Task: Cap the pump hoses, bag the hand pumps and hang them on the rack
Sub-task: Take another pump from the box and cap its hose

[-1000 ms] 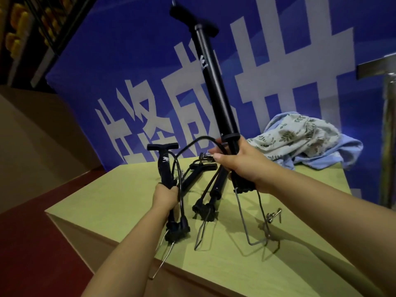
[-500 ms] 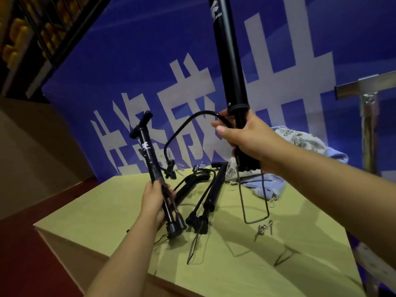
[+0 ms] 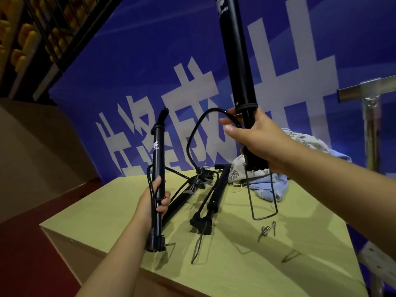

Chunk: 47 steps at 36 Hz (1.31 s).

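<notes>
While both pumps are raised off the tabletop [image 3: 111,213], the step looks like sorting them out for capping. The left hand [image 3: 152,200] grips the small pump [image 3: 158,166] upright by its lower barrel, foot just below the wrist. Beyond it, two more pumps [image 3: 216,196] lie flat. The right hand [image 3: 255,138] grips the big pump [image 3: 235,61] near its base, hose [image 3: 194,133] looping leftward; its end seems uncapped. Next, one hand must free itself to fetch a cap.
</notes>
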### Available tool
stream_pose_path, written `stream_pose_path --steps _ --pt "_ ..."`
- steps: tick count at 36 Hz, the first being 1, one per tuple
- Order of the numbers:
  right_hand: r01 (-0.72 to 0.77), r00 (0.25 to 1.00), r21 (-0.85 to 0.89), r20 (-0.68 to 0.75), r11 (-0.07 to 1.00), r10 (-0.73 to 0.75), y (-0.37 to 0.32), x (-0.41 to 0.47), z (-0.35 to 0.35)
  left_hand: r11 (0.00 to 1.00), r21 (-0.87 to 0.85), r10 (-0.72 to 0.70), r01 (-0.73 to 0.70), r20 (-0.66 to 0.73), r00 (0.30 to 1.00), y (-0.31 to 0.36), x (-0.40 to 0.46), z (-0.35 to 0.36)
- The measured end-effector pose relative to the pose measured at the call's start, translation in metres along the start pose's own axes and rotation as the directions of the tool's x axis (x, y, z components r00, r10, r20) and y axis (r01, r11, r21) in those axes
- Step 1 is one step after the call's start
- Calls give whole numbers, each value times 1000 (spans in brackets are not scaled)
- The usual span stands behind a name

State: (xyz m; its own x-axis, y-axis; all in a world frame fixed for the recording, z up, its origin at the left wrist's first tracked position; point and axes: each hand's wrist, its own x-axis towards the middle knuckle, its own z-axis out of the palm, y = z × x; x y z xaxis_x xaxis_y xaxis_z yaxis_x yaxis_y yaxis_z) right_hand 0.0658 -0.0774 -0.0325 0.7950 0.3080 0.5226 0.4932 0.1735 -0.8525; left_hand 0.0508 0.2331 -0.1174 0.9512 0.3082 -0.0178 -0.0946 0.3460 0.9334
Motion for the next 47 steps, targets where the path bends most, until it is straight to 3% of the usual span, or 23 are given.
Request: stream_pose_path --steps 4,8,9,11,16,21,22,26,27,28,29,34,37,41,44,45,47 --pt "24 997 -20 -73 1000 -25 0 -2 -1 998 66 -13 10 41 999 -5 -5 -12" --pt "-3 997 -30 -76 1000 1 5 -5 -3 999 0 -33 35 316 948 -7 -6 -25" --pt "-10 997 -34 -74 999 7 7 -6 -3 998 9 -62 65 437 898 -6 -5 -27" --pt "-22 997 -38 -79 999 19 10 -7 -4 993 39 -106 109 675 730 -1 -5 -31" --pt "-33 990 -39 -137 999 27 21 -11 -3 980 197 -193 29 907 373 13 -13 -4" --pt "-89 985 12 -148 996 89 27 -18 8 956 289 -290 50 903 318 20 -27 16" --pt "-111 983 35 -141 993 115 27 -20 10 952 301 -301 52 897 325 24 -27 17" --pt "-203 970 160 -102 966 221 27 -33 17 969 228 -139 -91 815 562 29 -50 43" --pt "-213 968 194 -88 958 233 27 -36 18 948 306 -149 -86 667 730 33 -61 59" --pt "-218 968 231 -69 948 239 25 -40 20 925 337 -15 -176 494 869 34 -74 69" --pt "-223 968 275 -55 935 247 24 -44 22 868 413 122 -277 362 924 31 -84 81" --pt "-237 961 435 -23 869 274 14 -58 43 722 556 405 -412 143 903 3 -112 137" --pt "-181 971 435 -61 882 230 12 -65 54 506 735 545 -451 133 828 -11 -121 151" --pt "-138 980 347 -87 928 179 12 -76 52 392 799 595 -456 158 788 -25 -141 158" --pt "-97 990 225 -78 969 117 11 -84 47 344 838 578 -423 165 799 -31 -151 165" --pt "-109 989 188 -77 976 125 9 -86 45 305 856 578 -417 181 796 -32 -154 167" --pt "-154 984 198 -58 968 169 3 -88 37 130 891 609 -435 274 744 -38 -164 170"
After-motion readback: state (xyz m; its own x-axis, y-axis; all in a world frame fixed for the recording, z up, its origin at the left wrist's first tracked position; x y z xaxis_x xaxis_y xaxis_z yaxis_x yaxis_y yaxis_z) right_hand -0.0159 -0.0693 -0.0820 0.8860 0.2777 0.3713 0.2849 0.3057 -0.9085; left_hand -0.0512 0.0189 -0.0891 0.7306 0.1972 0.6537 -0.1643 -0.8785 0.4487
